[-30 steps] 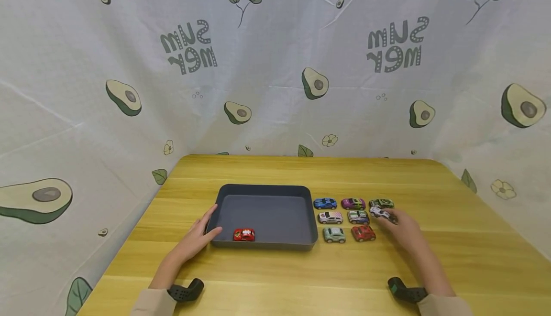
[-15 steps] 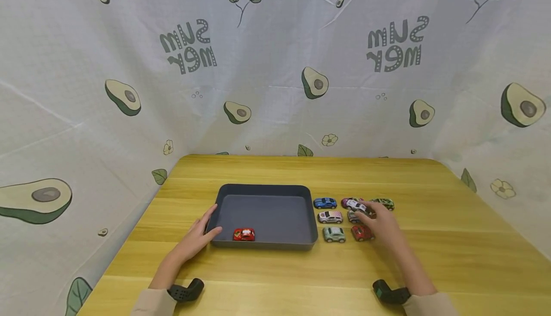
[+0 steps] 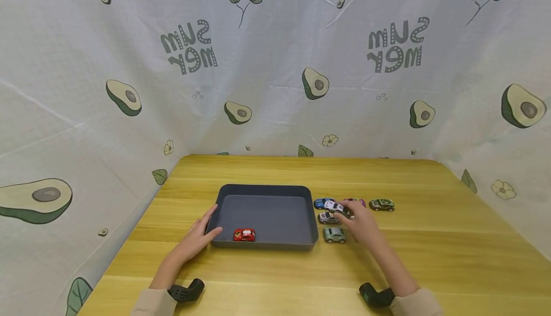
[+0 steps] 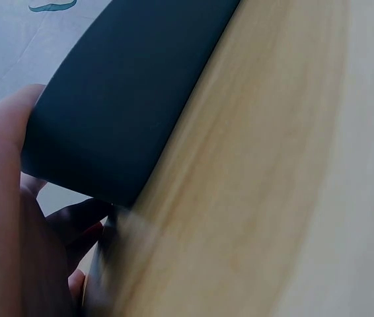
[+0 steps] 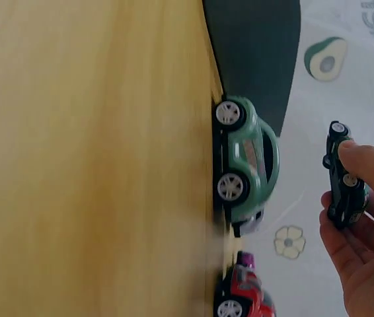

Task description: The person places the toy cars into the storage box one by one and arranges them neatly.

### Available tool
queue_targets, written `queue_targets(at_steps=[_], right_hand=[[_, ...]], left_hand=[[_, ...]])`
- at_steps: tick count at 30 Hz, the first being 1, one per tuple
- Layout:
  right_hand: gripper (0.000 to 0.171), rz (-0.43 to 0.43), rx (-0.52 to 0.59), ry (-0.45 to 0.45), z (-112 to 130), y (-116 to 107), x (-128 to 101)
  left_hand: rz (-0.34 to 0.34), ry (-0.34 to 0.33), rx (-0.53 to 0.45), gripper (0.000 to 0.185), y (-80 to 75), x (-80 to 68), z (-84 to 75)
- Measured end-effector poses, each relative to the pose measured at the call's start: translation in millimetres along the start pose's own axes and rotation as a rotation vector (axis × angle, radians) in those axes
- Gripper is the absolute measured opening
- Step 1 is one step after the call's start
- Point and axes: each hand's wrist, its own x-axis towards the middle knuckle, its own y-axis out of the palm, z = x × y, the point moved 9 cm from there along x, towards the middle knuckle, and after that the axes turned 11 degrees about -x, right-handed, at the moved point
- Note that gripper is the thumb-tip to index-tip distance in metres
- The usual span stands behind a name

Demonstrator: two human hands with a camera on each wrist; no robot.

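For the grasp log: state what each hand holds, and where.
Right hand pinches a white toy car by its sides; left hand grips the tray at its corner.

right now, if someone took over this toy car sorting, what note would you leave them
Left hand: holds the near left corner of the dark tray.
Right hand: pinches a white toy car in its fingers, lifted above the cars on the table, right of the tray.
Done: one red car lies in the tray.
Left: the held car is not yet in the tray; the others, including the dark green car and the pale green car, stand on the table.
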Motion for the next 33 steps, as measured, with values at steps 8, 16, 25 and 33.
queue_targets(at_steps=[8, 16, 25, 33], right_hand=[[0.040, 0.032, 0.003, -0.018, 20.9, 7.4, 5.4], [0.035, 0.058, 0.052, -0.022, 44.3, 19.2, 13.1], [0.034, 0.082, 0.048, -0.049, 66.5, 32.4, 16.4], [0.031, 0.134, 0.114, -0.049, 84.3, 49.2, 15.2]], left_hand=[[0.001, 0.004, -0.005, 0.069, 0.6, 0.8, -0.3], [-0.002, 0.000, 0.000, 0.069, -0.3, -0.1, -0.2], [-0.002, 0.004, -0.009, 0.069, 0.1, 0.3, 0.1], [-0.002, 0.004, -0.004, 0.069, 0.6, 0.2, 0.0]])
